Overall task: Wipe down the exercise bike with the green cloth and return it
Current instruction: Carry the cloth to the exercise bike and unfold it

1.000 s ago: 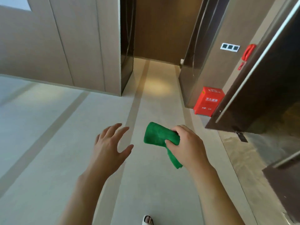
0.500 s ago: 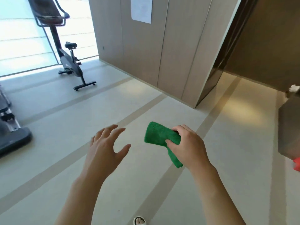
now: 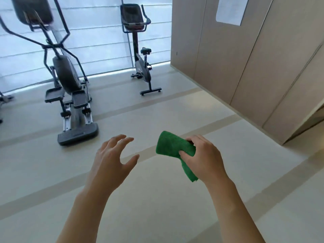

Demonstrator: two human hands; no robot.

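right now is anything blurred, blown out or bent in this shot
Head view: the window behind the machines is blown out to pale blue-white, leaving the exercise bike dark against it; the elliptical smears with motion blur at its top; wide-angle distortion tilts the wall panels; the green cloth stays sharp.

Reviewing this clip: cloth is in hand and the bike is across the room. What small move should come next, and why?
Probably a step forward toward the exercise bike. The right hand grips the green cloth, the left hand hangs open holding nothing, and the bike stands by the window past open floor, well beyond arm's reach, with the elliptical trainer off to its left. No wiping can start from here.
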